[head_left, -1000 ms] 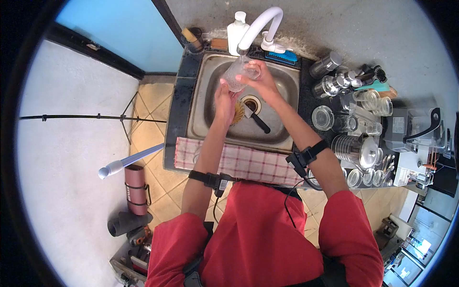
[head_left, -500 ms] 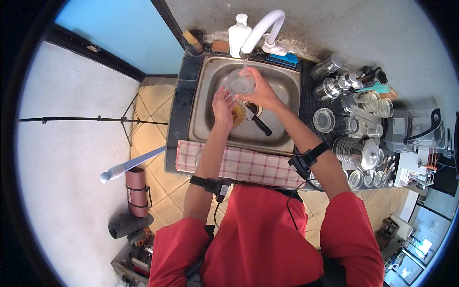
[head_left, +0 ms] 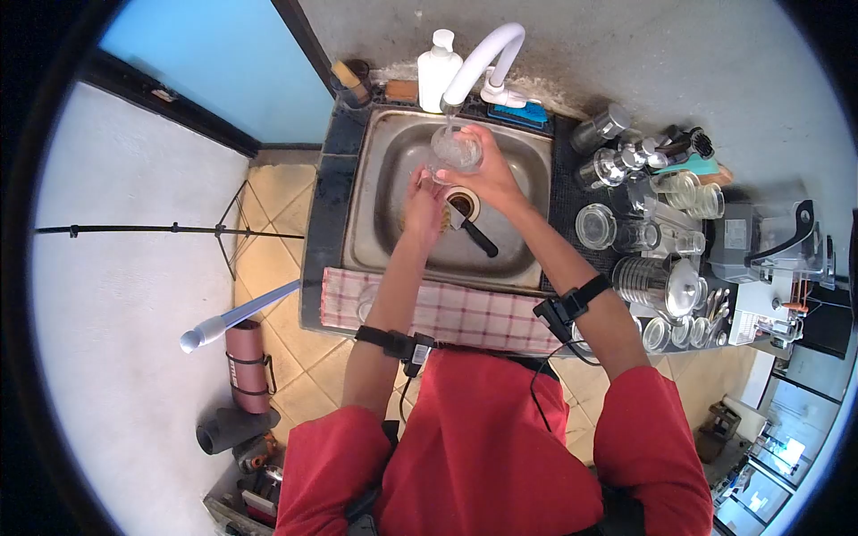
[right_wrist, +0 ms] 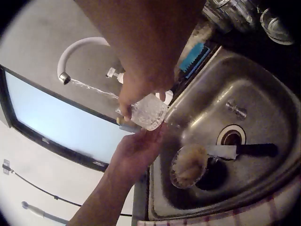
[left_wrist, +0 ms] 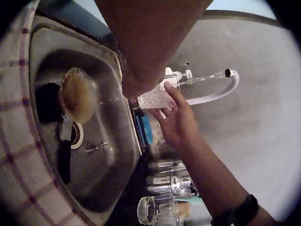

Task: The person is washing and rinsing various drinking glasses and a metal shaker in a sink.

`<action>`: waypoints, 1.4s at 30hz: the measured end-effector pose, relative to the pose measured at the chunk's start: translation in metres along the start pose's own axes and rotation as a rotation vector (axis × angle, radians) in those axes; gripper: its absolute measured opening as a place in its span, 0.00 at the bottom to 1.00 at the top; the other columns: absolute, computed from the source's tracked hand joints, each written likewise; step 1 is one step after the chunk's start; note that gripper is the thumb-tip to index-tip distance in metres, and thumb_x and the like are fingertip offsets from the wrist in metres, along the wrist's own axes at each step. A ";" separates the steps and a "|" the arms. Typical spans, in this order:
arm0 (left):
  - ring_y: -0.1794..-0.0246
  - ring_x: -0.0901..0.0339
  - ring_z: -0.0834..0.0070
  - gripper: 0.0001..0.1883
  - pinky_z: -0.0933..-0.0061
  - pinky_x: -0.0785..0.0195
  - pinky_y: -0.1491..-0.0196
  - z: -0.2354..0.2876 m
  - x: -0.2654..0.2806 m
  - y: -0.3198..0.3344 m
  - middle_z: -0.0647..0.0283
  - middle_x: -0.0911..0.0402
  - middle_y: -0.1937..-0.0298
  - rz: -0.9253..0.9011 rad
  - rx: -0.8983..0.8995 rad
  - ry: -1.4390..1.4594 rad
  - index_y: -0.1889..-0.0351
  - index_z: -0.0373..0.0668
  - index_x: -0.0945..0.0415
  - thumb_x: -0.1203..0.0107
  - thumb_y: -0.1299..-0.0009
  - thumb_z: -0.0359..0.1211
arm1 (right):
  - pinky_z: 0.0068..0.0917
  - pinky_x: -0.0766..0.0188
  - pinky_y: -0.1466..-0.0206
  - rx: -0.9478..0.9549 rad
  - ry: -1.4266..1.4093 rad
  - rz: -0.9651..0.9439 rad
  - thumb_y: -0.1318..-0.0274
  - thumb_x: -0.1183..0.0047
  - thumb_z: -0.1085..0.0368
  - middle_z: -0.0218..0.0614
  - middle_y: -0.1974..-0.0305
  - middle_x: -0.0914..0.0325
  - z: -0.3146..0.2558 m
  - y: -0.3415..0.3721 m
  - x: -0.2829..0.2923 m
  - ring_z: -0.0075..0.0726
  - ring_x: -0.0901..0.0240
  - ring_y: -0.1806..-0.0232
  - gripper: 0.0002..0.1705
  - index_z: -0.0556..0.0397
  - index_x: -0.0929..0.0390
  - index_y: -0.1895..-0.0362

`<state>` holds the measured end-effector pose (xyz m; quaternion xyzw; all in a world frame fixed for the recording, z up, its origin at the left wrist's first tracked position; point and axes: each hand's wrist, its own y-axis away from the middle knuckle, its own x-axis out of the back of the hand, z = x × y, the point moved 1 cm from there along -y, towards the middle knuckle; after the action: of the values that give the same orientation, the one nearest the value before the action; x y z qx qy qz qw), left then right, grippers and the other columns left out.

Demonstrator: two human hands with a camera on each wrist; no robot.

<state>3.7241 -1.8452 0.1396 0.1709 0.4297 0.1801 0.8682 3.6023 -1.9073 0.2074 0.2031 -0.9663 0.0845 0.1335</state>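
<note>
Beneath the tap point(head_left: 471, 70), the right hand point(head_left: 492, 176) clasps a glass point(head_left: 456, 150) round its wall; the left hand point(head_left: 424, 211), fingers relaxed, touches its lower end. Probably slippery, stiff and breakable, it suits two-handed support.

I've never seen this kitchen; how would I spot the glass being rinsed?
Find the metal sink, then the curved white faucet at its far edge. Below the faucet's mouth, the right hand grips a clear, bumpy-patterned drinking glass. Unlike the glassware crowded right of the sink, this one is hand-held, under running water.
</note>
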 end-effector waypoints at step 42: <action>0.52 0.20 0.73 0.15 0.73 0.31 0.48 0.001 0.031 0.033 0.61 0.19 0.53 -0.112 0.080 -0.629 0.45 0.44 0.26 0.53 0.25 0.37 | 0.53 0.41 0.39 -0.114 0.678 -0.098 0.71 0.27 0.53 0.38 0.40 0.30 0.067 0.000 0.006 0.52 0.37 0.37 0.52 0.44 0.40 0.37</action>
<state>3.7374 -1.8021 0.1336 0.2282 0.1558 0.0532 0.9596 3.5822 -1.9239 0.1452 0.2018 -0.8593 0.0867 0.4619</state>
